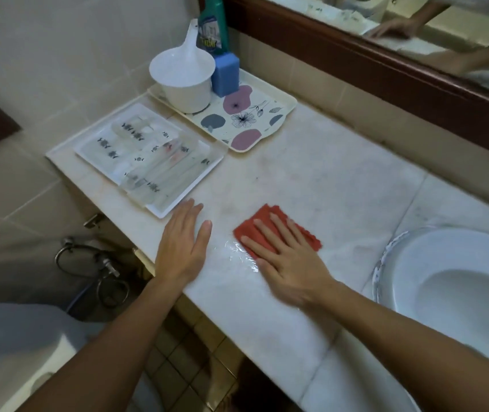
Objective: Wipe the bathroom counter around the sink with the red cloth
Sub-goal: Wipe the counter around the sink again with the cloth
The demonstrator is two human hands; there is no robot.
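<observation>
A right hand (pixel 289 263) presses flat on a red cloth (pixel 270 230) on a wet marble counter (pixel 326 179), left hand (pixel 183 242) flat beside it, sink (pixel 445 281) nearby.

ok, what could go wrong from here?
1. The right hand presses the red cloth flat beside a small puddle; a leftward sweep could push water toward the white tray of wrapped packets.
2. The left hand rests flat by that tray's corner and may nudge it toward the counter edge.
3. The floral tray could leave the back strip unwiped.
</observation>
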